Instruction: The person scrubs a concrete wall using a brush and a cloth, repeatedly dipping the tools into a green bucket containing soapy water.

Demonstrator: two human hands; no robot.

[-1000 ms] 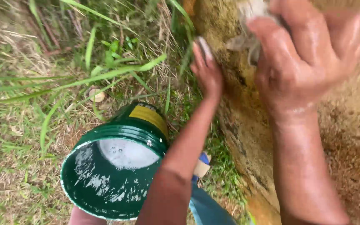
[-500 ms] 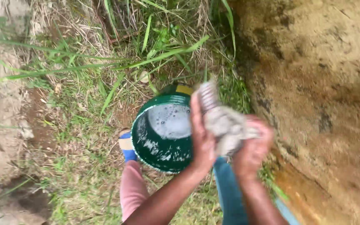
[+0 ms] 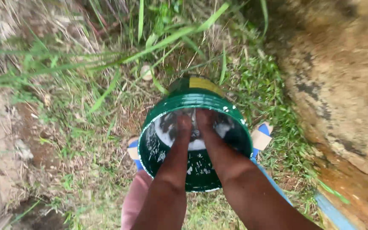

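Both hands now plunging into green bucket point(image 3: 194, 102) at frame centre; rag, up at wall 0.5 s ago, gone under foam. L hand point(image 3: 183, 124), R hand point(image 3: 204, 121) side by side, grip can't tell. Mossy wall point(image 3: 341, 85) at 3 o'clock.

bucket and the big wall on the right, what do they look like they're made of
The bucket looks like glossy green plastic: smooth ribbed rim with a sheen, white smears inside. The wall looks like rough stone or packed earth, matte, with yellow-brown stains and dark patches; which one is unclear.
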